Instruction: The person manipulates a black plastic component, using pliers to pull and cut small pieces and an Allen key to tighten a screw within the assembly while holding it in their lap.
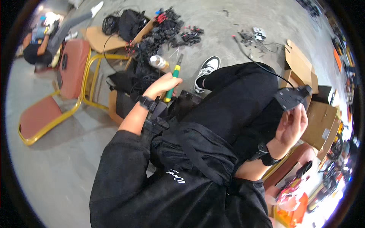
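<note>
My left hand is closed around a chisel-like tool with a green and yellow handle. Its flat metal blade points away from me. Beyond my right knee, the fingers of my right hand pinch the near edge of a flat black plastic part. From that part a black cable runs up and left in a curve, ending in a small red tip over the floor. The underside of the black part is hidden. A bottle with a white cap and yellowish contents is just beyond my left hand.
Tangled black parts spread over the floor and a box at the far left. Open cardboard boxes stand on the right. A reddish chair is at the left, with a person beyond. Loose bits lie ahead.
</note>
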`<state>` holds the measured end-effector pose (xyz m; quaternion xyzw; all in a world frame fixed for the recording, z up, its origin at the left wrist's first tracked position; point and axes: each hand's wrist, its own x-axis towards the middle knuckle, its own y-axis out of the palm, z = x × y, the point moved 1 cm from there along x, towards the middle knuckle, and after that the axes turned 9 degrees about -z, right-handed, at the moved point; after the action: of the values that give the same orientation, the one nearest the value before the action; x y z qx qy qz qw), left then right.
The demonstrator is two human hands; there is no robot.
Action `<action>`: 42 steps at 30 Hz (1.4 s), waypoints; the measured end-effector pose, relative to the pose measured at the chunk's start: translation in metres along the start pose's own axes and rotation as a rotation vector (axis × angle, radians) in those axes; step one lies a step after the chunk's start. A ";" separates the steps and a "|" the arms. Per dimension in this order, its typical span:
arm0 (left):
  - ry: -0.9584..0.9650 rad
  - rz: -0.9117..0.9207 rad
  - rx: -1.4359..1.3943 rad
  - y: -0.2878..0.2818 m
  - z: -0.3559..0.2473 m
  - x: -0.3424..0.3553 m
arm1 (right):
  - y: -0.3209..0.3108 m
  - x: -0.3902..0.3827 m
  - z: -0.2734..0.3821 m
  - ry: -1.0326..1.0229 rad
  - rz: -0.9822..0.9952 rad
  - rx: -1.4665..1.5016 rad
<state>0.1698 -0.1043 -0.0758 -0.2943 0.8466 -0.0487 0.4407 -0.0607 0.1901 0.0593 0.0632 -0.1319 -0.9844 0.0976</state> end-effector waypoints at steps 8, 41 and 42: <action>-0.349 0.191 0.118 0.028 0.129 0.098 | -0.012 0.013 -0.015 -0.098 0.074 0.050; 0.443 -0.088 0.383 -0.010 -0.044 0.021 | 0.044 -0.002 -0.013 -0.141 0.004 -0.254; 0.557 -0.101 0.396 -0.008 -0.092 -0.015 | 0.044 -0.002 -0.012 -0.146 0.006 -0.242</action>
<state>0.1087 -0.1189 -0.0070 -0.2201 0.8928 -0.3126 0.2383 -0.0491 0.1462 0.0596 -0.0212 -0.0193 -0.9948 0.0976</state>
